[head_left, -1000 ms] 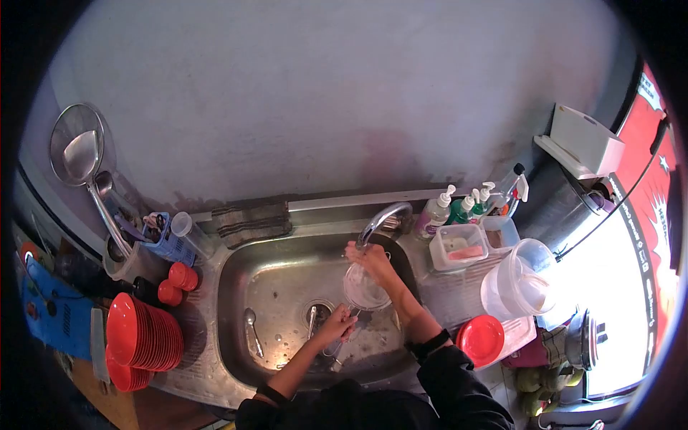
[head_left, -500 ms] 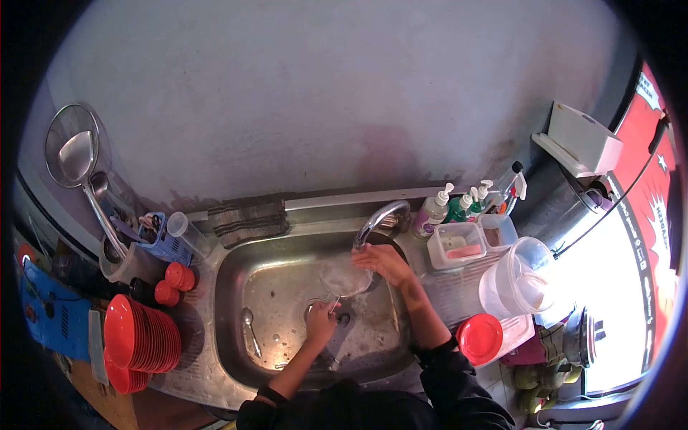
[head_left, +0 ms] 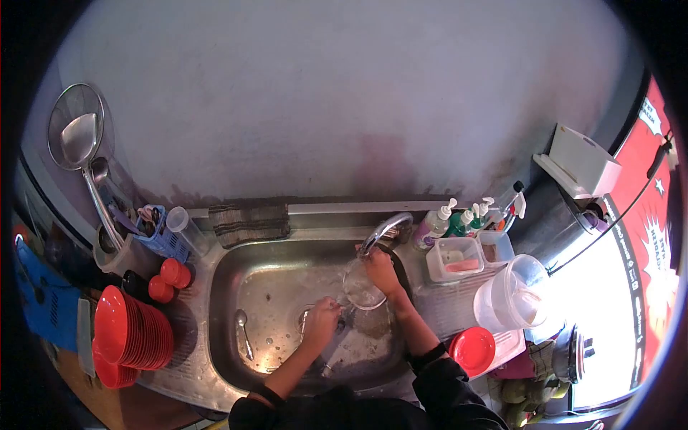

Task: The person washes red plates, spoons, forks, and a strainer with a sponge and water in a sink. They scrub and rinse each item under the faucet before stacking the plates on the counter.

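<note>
My left hand [head_left: 322,324] is closed around the thin handle of what looks like a small round strainer [head_left: 363,290], held tilted above the sink basin. At the strainer's upper right rim, my right hand [head_left: 381,273] grips with bent fingers, right below the curved faucet [head_left: 385,228]. Part of the strainer is hidden behind that hand. A metal spoon [head_left: 245,335] lies on the floor of the steel sink [head_left: 229,266], to the left of my left hand.
Stacked red bowls [head_left: 140,333] and a tub of utensils [head_left: 125,258] stand on the left. Pump bottles [head_left: 436,224], a sponge container [head_left: 456,260], clear plastic tubs [head_left: 507,294] and a red plate [head_left: 474,351] line the right side. A dark striped cloth [head_left: 249,223] lies behind the sink.
The strainer has shifted slightly right and tilted more toward the camera. My right hand has gone from stretched fingers under the faucet to bent fingers at the rim.
</note>
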Available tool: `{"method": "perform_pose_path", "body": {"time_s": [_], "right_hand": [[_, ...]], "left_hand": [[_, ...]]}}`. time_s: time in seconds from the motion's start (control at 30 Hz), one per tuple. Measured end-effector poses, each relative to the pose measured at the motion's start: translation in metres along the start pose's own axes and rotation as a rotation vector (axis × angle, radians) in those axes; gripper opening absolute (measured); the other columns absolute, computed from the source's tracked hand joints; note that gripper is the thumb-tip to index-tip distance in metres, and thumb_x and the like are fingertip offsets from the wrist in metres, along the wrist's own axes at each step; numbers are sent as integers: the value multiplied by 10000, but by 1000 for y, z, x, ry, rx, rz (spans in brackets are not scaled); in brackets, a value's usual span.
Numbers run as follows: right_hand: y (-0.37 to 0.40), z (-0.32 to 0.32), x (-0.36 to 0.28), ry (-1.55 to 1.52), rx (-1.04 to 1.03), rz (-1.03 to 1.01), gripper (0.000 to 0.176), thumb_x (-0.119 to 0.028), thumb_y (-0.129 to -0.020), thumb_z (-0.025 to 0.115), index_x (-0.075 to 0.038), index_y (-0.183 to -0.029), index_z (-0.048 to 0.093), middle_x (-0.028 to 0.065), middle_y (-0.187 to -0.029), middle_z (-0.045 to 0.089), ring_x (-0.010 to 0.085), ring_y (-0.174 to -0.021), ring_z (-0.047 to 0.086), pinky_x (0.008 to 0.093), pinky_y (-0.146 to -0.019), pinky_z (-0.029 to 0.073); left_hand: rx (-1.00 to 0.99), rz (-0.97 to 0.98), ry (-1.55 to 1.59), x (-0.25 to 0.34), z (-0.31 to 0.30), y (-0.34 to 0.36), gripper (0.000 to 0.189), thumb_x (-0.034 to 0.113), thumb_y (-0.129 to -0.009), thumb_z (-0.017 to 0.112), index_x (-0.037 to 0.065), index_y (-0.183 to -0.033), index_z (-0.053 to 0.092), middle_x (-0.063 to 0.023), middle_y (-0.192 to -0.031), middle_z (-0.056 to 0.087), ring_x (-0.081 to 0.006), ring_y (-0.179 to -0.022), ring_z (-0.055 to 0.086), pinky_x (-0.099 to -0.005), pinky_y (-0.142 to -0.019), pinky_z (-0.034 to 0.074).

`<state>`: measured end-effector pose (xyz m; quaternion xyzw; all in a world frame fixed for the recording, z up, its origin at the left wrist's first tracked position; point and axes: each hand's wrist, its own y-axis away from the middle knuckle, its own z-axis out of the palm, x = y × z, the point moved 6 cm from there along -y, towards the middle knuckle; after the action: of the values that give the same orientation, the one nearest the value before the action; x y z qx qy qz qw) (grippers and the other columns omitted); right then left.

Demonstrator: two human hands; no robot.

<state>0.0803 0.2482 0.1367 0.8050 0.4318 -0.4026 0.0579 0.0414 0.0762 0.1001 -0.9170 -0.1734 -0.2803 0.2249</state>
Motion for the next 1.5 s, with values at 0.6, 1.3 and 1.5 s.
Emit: {"method": "perform_pose_path", "body": {"time_s": [0.6,1.3,1.5], "right_hand": [[3,14,-3,228,27,-216,340,-127,-662,500,-102,-1000,512,122,-1089,451,267,-1026,409,426,-853,307],[16,2,-46,410,-77,-554,322,-190,-687,495,-103,-997,513,115,-1023,488,257,-1026,394,333,-823,336],[20,-17,40,-192,506,121,273,-184,-798,400,-45,-1017,486,115,-1017,488,211,-985,433,309,-813,352]], "left_hand": [[77,-196,146,5,-15,-19,111,156,-688,545,68,-739,592,-89,-774,505,-269,-674,512,-347,-584,411],[87,-164,281,0,6,-6,146,150,-678,580,56,-786,604,-110,-731,516,-226,-622,519,-298,-567,414],[68,-149,451,-6,21,-4,133,118,-660,598,50,-774,596,-96,-725,509,-193,-557,501,-271,-493,395]]}}
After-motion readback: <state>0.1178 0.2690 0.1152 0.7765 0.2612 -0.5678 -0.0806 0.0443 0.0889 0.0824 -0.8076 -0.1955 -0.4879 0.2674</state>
